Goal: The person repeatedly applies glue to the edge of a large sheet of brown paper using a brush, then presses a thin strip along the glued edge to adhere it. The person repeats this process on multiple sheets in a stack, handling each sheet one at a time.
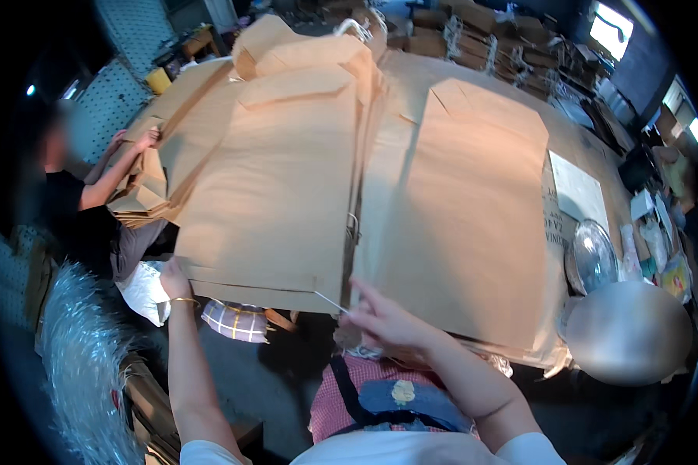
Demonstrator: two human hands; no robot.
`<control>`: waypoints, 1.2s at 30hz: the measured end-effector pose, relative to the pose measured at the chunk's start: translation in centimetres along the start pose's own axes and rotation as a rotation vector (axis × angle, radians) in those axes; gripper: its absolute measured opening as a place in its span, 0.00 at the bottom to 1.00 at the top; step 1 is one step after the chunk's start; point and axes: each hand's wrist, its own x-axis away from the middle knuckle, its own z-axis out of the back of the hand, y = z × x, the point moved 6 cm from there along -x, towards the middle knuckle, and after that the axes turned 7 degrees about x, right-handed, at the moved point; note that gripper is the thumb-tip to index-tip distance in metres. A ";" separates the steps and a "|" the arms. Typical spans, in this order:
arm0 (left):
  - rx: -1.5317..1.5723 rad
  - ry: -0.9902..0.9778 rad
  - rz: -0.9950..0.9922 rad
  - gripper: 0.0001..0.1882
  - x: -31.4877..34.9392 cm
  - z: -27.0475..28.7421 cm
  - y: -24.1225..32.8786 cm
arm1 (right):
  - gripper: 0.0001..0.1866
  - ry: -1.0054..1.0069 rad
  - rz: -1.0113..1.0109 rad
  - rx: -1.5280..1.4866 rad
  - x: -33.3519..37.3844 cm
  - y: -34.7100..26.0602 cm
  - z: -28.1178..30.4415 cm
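A large flat brown paper bag (279,186) lies on a stack in front of me, its bottom edge near my body. At the bag's near left corner my left hand (175,282) is closed on the edge, its fingers partly hidden. My right hand (384,316) is by the near right corner, index finger stretched forward. Between its fingers is one end of a thin white strand (331,301), which reaches to the bag's lower edge; whether it is string or a stiff stick I cannot make out. Another brown paper bag (477,225) lies flat to the right.
At the left a co-worker (70,182) handles folded brown paper (146,190). A bundle of clear plastic strands (85,364) stands near left. A checked cloth (236,321) shows below the table edge. On the right are a plastic-wrapped roll (595,256) and a rounded blurred object (630,333).
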 end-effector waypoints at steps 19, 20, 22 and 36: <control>0.160 -1.221 -1.150 0.05 42.8 -17.7 22.8 | 0.20 0.986 -0.191 1.712 37.3 1.8 21.6; 0.118 -1.218 -1.167 0.05 42.9 -18.2 22.5 | 0.16 1.177 -0.045 1.632 37.1 0.4 20.6; -0.001 -1.368 -1.055 0.06 43.0 -18.3 21.1 | 0.07 1.458 0.133 1.262 37.9 -0.4 19.0; -0.098 -1.609 -0.955 0.07 46.0 -21.6 20.7 | 0.06 0.966 0.280 0.321 18.4 -2.3 10.6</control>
